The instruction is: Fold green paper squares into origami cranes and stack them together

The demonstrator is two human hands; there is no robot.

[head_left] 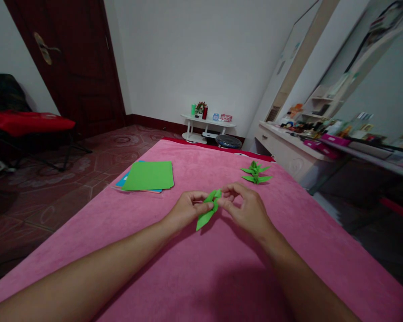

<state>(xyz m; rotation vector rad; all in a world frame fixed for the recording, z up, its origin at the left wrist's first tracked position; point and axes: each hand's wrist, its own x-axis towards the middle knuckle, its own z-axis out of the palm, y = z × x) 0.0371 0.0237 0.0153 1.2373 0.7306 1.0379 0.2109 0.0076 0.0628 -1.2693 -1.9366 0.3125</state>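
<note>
Between my two hands is a piece of folded green paper (205, 217), held just above the pink cloth, one pointed end slanting down toward me. My left hand (187, 209) pinches its middle between thumb and fingers. At the upper right end, the thumb and fingertips of my right hand (244, 206) are closed on the paper's edge. The exact fold under the fingertips is hidden. Beyond my right hand lie folded green paper figures (255, 179) with thin pointed ends. To the left rests a stack of square green paper (149, 175), with blue sheets showing beneath it.
A pink cloth (201, 277) covers the surface under my hands. Behind its far edge stands a low white table (204, 120) with small items. On the right is a dresser (285, 145) crowded with bottles and boxes. A red-covered chair (30, 123) stands at left, near a dark door (74, 67).
</note>
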